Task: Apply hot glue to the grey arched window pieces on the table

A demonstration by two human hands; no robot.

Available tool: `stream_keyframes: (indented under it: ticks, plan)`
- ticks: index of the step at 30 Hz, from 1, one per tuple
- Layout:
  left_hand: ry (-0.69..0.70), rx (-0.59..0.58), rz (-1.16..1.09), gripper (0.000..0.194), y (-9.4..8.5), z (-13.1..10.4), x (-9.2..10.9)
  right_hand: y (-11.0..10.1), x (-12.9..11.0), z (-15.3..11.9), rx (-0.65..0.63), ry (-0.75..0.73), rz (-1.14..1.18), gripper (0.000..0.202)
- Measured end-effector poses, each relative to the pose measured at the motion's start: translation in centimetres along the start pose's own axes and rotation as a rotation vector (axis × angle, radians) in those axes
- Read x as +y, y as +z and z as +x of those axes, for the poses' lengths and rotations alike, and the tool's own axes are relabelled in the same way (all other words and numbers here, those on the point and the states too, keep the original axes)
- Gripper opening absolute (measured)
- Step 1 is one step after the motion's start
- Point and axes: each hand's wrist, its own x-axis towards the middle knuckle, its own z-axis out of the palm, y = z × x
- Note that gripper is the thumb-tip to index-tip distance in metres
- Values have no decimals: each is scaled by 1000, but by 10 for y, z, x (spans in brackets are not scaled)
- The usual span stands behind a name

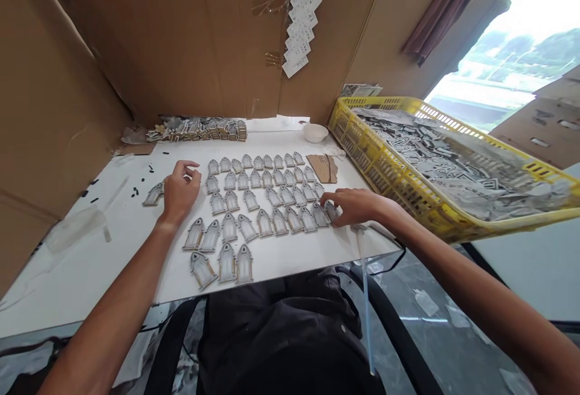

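My left hand [182,188] is over the left part of the white table, fingers loosely bent and apart, with no held thing showing. Beside its wrist lies a small group of arched pieces [153,194], partly covered by the hand. My right hand [351,204] has its fingertips around an arched window-shaped piece [331,210] at the right end of a row. Between the hands, several rows of similar grey arched pieces with pale centres and brownish edges lie flat, among them a front piece [227,263]. The fingers partly hide the gripped piece.
A yellow plastic crate [362,164] full of grey pieces stands at the right. Stacked pieces [208,130] line the back, near a white bowl [315,133] and a cardboard scrap [322,168]. Small black bits [135,192] lie at left. Cardboard walls [190,38] enclose the table [122,262].
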Motion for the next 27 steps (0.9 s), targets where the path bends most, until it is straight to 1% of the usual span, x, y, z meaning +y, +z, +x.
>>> stream_keyframes:
  ticks: [6, 11, 15, 20, 25, 27]
  plan:
    - [2, -14, -8, 24, -1, 0, -1, 3, 9, 5, 13, -30, 66, 64]
    - [-2, -17, -13, 25, 0, 1, -2, 4, 13, 5, 12, -72, 116, 66]
    - [-4, -23, -12, 24, 0, 0, -2, 1, 5, 3, 32, -76, 135, 68]
    - [-8, -21, -6, 24, 0, 2, -2, -3, -9, 6, 16, -95, 147, 70]
    - [-15, -41, 0, 25, -1, 0, -1, -3, -13, 7, 9, -106, 130, 76]
    - [-19, -45, 1, 25, -1, -1, 0, -2, -14, 6, 17, -104, 112, 75]
